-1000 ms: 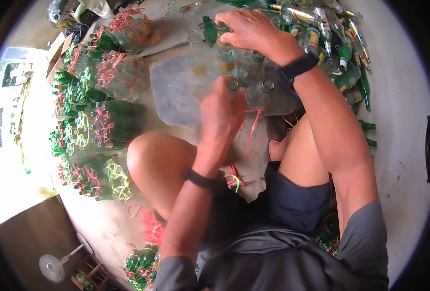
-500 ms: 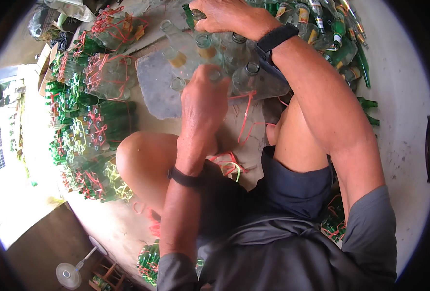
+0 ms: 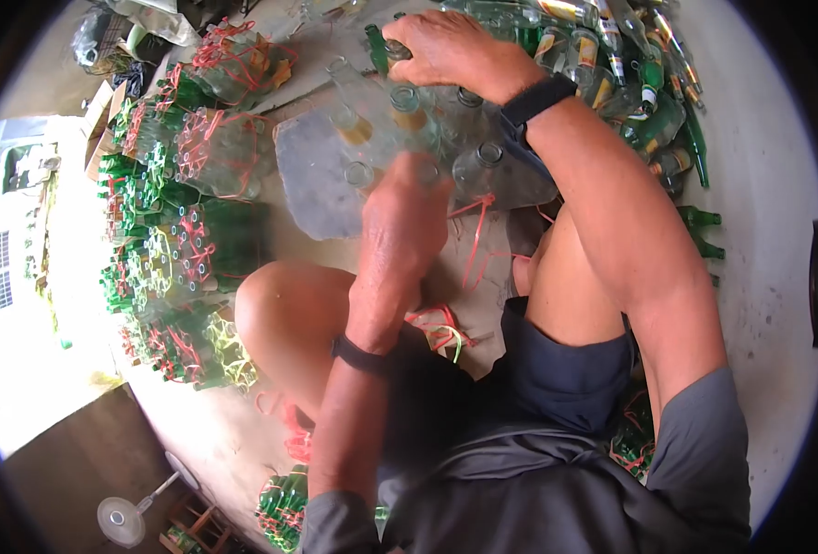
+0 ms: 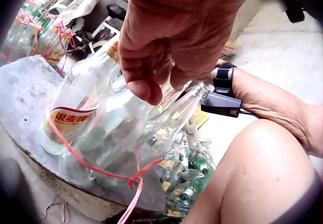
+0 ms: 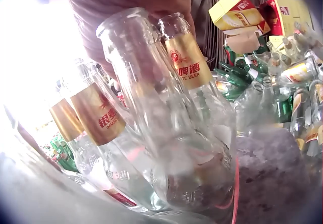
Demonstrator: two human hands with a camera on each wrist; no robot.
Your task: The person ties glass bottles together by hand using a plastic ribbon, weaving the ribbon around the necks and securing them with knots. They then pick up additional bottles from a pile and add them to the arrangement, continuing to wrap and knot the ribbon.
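Observation:
Several clear glass beer bottles [image 3: 407, 111] stand bunched on a grey slab [image 3: 312, 189], some with gold neck labels. My left hand [image 3: 400, 212] grips a bottle neck [image 3: 427, 173] on the near side of the bunch; the left wrist view shows its fingers curled down among the necks. At the far side, my right hand [image 3: 460, 51] holds another bottle by its neck [image 3: 397, 51], thumb and fingers on either side. A red string [image 4: 91, 166] runs round the lower part of the bunch, with a knot and loose tail at the front.
Tied bundles of green and clear bottles [image 3: 224, 152] line the left side. Loose bottles [image 3: 644, 74] lie heaped at the far right. Red and yellow-green strings [image 3: 441, 328] lie on the floor between the knees. Cardboard boxes [image 5: 237, 12] stand behind the heap.
The head view has shifted slightly. Both hands stay at the near and far sides of the bunch. A bottle mouth left of my left hand shows more clearly than a second ago.

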